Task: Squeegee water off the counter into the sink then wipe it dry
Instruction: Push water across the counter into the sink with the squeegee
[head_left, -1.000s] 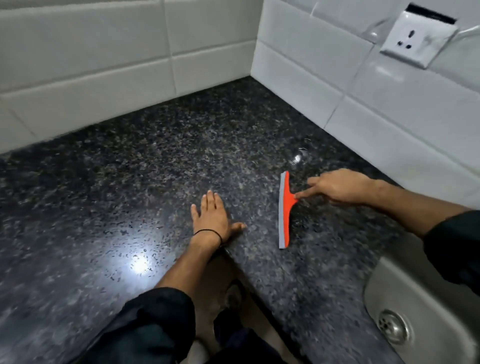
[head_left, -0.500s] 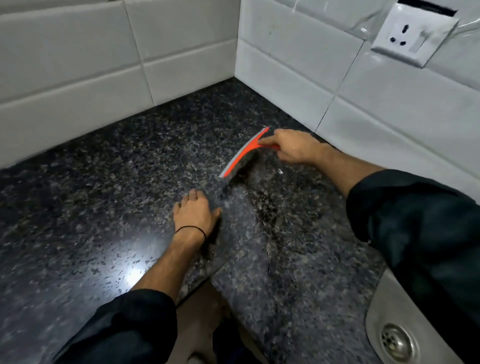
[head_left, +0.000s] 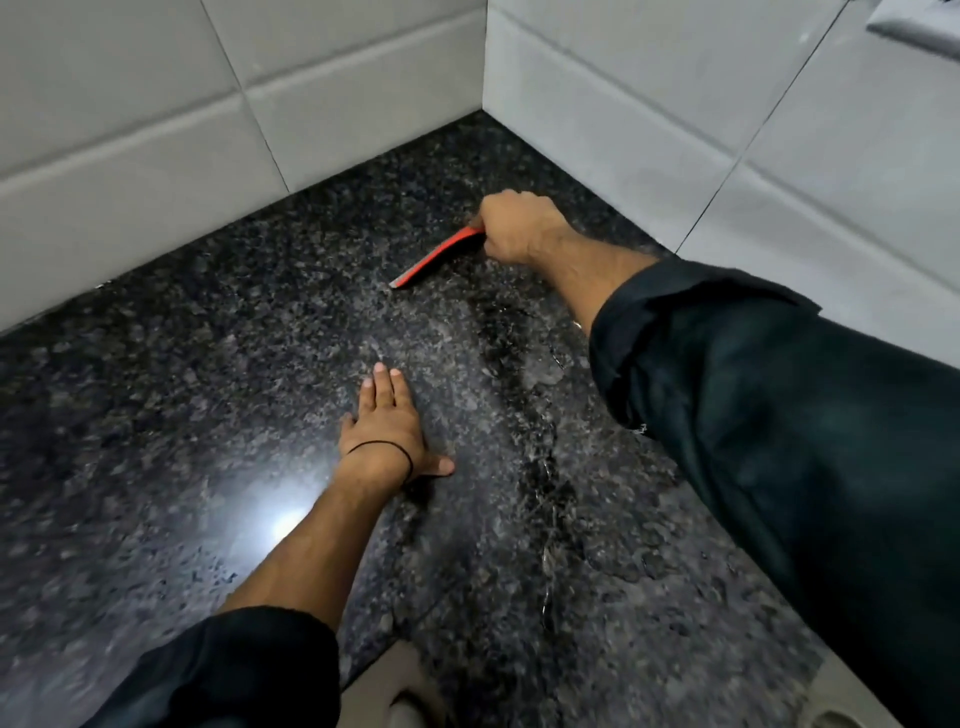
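My right hand (head_left: 517, 226) grips the handle of an orange squeegee (head_left: 434, 257), whose blade rests on the black speckled granite counter (head_left: 182, 415) near the back corner of the tiled walls. A wet streak of water (head_left: 540, 415) runs from under my right forearm toward the front edge. My left hand (head_left: 387, 423) lies flat, palm down, fingers together and thumb out, on the counter in the middle; it holds nothing. Only a sliver of the steel sink (head_left: 841, 701) shows at the bottom right, mostly hidden by my dark right sleeve.
White tiled walls (head_left: 130, 130) meet in a corner behind the squeegee. A wall socket's edge (head_left: 914, 26) shows at the top right. The counter's inner front edge and the floor (head_left: 384, 686) lie at bottom centre. A ceiling light glares on the counter (head_left: 283, 525).
My right hand has carried the squeegee from the middle of the counter back toward the wall corner, turning its blade. My left hand stays flat on the counter. The sink has slid nearly out of view.
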